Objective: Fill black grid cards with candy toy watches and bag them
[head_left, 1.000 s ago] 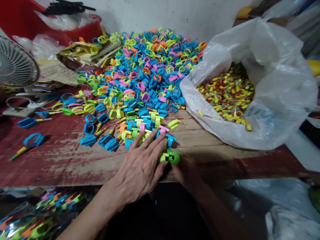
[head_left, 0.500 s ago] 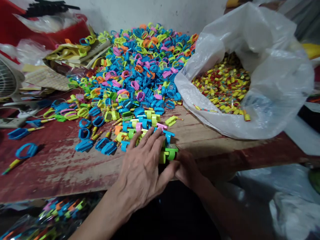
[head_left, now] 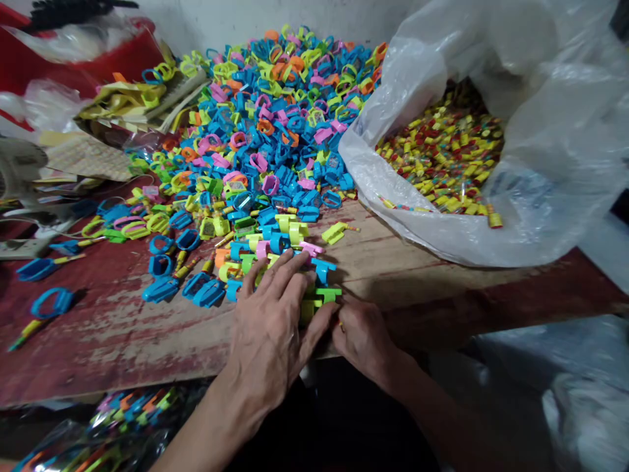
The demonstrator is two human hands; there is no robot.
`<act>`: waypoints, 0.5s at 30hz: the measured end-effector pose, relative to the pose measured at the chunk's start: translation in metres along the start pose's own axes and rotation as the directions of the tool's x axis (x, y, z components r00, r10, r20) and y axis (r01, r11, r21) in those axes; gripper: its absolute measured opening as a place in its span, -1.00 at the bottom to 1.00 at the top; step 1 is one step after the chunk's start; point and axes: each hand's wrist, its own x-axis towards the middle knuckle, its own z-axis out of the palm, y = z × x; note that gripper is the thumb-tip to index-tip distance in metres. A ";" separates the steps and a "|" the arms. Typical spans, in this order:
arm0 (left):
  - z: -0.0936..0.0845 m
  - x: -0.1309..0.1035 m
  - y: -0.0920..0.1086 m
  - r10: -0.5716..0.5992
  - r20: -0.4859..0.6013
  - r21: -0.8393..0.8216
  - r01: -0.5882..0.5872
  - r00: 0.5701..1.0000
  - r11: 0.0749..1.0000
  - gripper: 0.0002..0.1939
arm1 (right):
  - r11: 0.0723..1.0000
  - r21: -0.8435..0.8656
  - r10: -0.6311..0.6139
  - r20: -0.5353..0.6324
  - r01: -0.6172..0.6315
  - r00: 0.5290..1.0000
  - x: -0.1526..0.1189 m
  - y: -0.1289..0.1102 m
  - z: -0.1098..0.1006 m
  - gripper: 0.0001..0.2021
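My left hand (head_left: 268,328) lies with fingers spread over a cluster of toy plastic watches (head_left: 280,241), standing close together in blue, yellow, green, pink and orange. Its thumb reaches right, below a green watch (head_left: 328,294). Close to that thumb, at the table's front edge, my right hand (head_left: 363,337) is closed with curled fingers. A tiny yellow and red bit shows at its fingertips; the rest is hidden. Left of the cluster lie loose blue watches (head_left: 209,293), some beside short yellow and red sticks.
A big heap of coloured toy watches (head_left: 280,124) fills the back of the worn red table (head_left: 113,341). At right stands a white plastic bag (head_left: 555,144) full of small yellow and red pieces (head_left: 442,157). A fan (head_left: 19,164) and papers are at left.
My right hand has shifted slightly, and its curled fingers show more clearly beside the green watch. My left hand stays spread on the cluster. The view has shifted a little.
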 end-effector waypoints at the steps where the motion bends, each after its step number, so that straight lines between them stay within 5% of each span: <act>1: 0.000 0.000 0.000 0.006 0.001 0.003 -0.006 1.000 1.000 -0.79 | 1.000 -0.014 -0.006 0.022 0.006 1.000 0.002 -0.002 -0.002 -0.67; 6: 0.000 0.002 0.000 0.012 -0.010 0.039 -0.012 1.000 0.999 -0.78 | 0.999 -0.004 0.039 0.142 -0.039 0.989 0.007 0.002 -0.014 -0.76; 11: 0.002 0.001 -0.001 0.024 -0.057 0.046 -0.021 0.998 0.999 -0.54 | 0.978 0.208 0.028 0.018 -0.031 0.999 0.007 0.017 -0.026 -0.67; 15: -0.004 0.004 0.003 0.071 -0.013 0.123 -0.069 0.997 0.990 -0.46 | 0.987 0.162 -0.003 0.049 -0.005 0.999 0.019 0.024 -0.028 -0.53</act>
